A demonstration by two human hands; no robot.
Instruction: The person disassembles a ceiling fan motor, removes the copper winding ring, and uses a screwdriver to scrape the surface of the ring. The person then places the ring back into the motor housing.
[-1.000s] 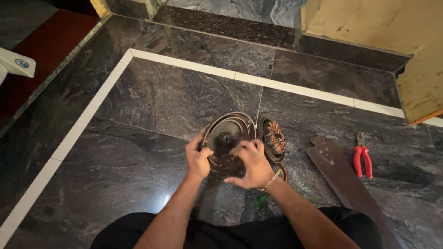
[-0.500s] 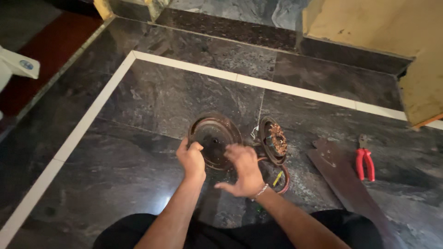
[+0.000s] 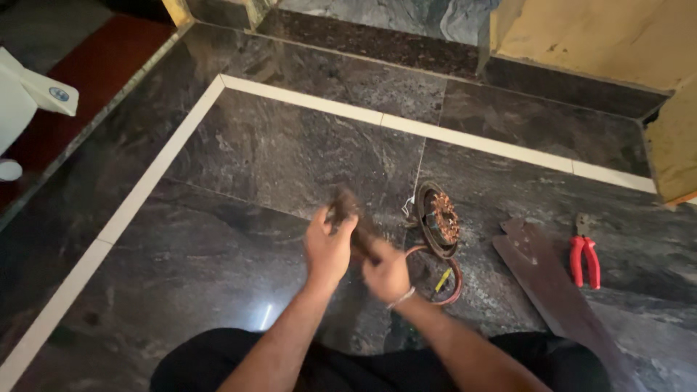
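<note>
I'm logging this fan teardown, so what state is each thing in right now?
Round metal cover: lifted off the floor, tilted, motion-blurred, held in both hands.
Left hand: fingers closed on the cover.
Right hand: fingers closed on the cover's lower edge.
Motor winding: exposed copper coils, propped on edge on the floor.
Fan blade: detached, lying flat.
Red pliers: lying flat, handles slightly apart.

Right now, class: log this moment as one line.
left hand: grips round motor cover | right hand: grips same cover, blurred | beside: copper-wound stator, red pliers, fan blade
</note>
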